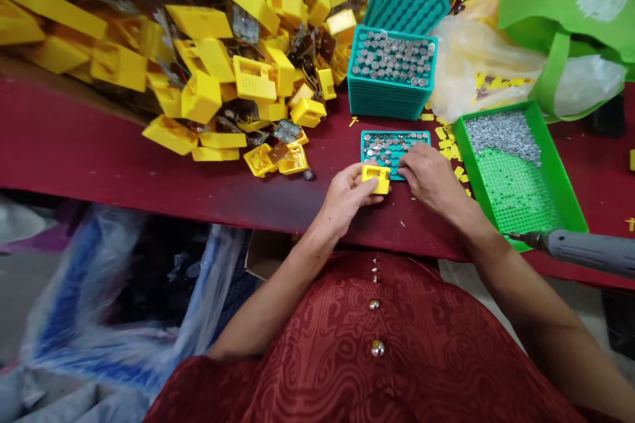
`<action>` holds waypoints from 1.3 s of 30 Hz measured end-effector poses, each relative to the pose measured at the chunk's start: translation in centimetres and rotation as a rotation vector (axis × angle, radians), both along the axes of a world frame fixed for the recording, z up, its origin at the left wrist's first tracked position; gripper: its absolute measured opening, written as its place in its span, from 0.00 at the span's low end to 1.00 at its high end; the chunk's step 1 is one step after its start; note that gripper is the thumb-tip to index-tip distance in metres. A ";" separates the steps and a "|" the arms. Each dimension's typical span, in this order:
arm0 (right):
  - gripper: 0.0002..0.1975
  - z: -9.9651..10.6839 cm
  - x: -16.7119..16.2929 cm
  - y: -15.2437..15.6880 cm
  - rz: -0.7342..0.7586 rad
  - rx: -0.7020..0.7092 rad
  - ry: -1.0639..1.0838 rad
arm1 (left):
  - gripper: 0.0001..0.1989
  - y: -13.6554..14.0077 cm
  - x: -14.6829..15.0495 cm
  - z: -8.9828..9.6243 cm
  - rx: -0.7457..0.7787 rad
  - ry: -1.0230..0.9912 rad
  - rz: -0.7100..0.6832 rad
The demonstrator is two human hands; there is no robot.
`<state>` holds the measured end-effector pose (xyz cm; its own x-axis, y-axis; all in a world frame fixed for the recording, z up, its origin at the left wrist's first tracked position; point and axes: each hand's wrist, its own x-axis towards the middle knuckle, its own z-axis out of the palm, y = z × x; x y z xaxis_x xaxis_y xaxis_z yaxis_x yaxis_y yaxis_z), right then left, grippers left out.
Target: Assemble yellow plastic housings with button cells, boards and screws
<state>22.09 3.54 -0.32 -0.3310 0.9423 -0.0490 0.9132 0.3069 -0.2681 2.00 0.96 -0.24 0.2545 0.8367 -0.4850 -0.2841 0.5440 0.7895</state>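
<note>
My left hand (pixel 344 197) is closed around a small yellow plastic casing (pixel 376 179) with a rectangular opening, its thumb pressed on the near face. Just to the right, my right hand (pixel 427 175) reaches over the right side of a flat teal tray (pixel 395 162). Its fingertips are drawn together at the tray, and whatever lies between them is hidden. Small round silver pieces, like button cells (pixel 377 147), sit in the tray's left and back pockets. Some pockets near my right fingers show bare teal.
A large pile of yellow casings (pixel 213 59) covers the back left. Behind the tray stands a stack of teal trays (pixel 389 100). A green bin of screws (pixel 506 135), a power screwdriver (pixel 590 251) and a green bag (pixel 555 73) are on the right. Small yellow pieces (pixel 449 145) lie beside the bin.
</note>
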 end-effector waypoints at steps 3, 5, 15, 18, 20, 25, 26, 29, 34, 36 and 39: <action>0.12 0.0 -0.1 -0.5 -0.013 0.017 0.055 | 0.18 0.3 0.4 -0.3 0.019 0.024 0.021; 0.13 -0.2 -0.2 -1.0 -0.017 0.039 0.065 | 0.17 0.6 0.6 -0.5 0.031 0.043 0.032; 0.08 0.5 0.0 -1.0 -0.239 0.062 0.236 | 0.20 0.1 0.8 0.2 0.028 0.006 0.023; 0.05 1.5 0.0 -0.9 -0.358 0.024 0.525 | 0.19 -0.2 0.8 0.6 0.045 0.025 0.004; 0.06 2.1 -0.5 -1.3 -0.391 -0.039 0.715 | 0.18 -0.2 0.8 0.5 0.069 0.061 -0.001; 0.04 2.6 -2.5 -2.7 -0.384 -0.079 0.862 | 0.18 -0.3 1.0 -0.3 0.168 0.192 -0.049; 0.04 2.6 -2.9 -2.9 -0.389 -0.060 0.852 | 0.18 -0.4 1.1 -0.4 0.198 0.230 -0.047; 0.06 2.5 -3.7 -3.3 -0.386 -0.006 0.774 | 0.16 -1.0 1.1 -0.1 0.319 0.378 -0.031; 0.08 2.5 -4.3 -3.5 -0.346 0.084 0.564 | 0.17 -1.6 1.0 1.3 0.413 0.602 -0.080; 0.08 2.4 -4.3 -3.6 -0.335 0.119 0.520 | 0.18 -1.6 1.0 1.3 0.415 0.610 -0.091; 0.08 2.6 -4.0 -3.7 -0.327 0.167 0.515 | 0.18 -1.2 1.1 0.9 0.381 0.529 -0.083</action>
<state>18.06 -0.13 2.29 0.0337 0.9800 0.1962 0.7335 0.1091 -0.6709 3.06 -0.27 0.65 0.1337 0.9625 -0.2361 0.2257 0.2024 0.9529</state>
